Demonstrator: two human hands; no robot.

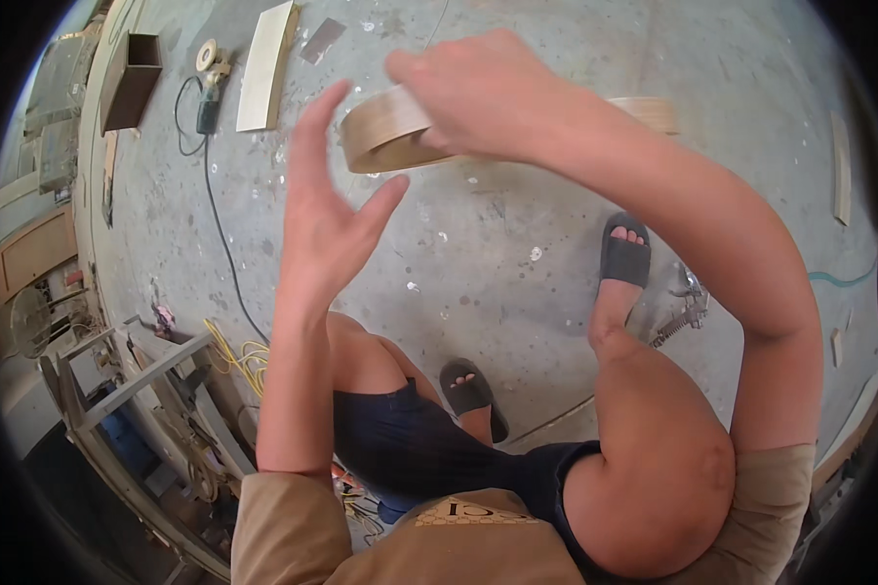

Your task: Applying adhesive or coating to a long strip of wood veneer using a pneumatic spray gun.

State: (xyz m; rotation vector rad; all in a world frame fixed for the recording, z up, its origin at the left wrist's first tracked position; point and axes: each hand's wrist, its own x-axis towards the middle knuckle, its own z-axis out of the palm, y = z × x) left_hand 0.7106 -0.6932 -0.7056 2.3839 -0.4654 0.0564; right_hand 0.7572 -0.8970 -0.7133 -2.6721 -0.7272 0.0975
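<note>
My right hand [483,93] reaches across the top middle and grips a light, wood-grained band [385,127] that is rounded at its left end. Its middle is hidden behind my right hand and forearm, and the other end comes out to the right of the forearm. My left hand [332,195] is raised beside the rounded end, with thumb and fingers spread apart. A gap shows between those fingers and the band. Whether the band is a closed loop, I cannot tell.
On the stained concrete floor [517,322] lie a pale board [266,68], a small grey sheet [322,41] and a corded angle grinder [208,93]. A brown box-shaped piece [132,83] lies farther left. Metal frames [146,380] and yellow cable [239,356] crowd the lower left. A spring-fitted metal part [688,307] lies by my right foot.
</note>
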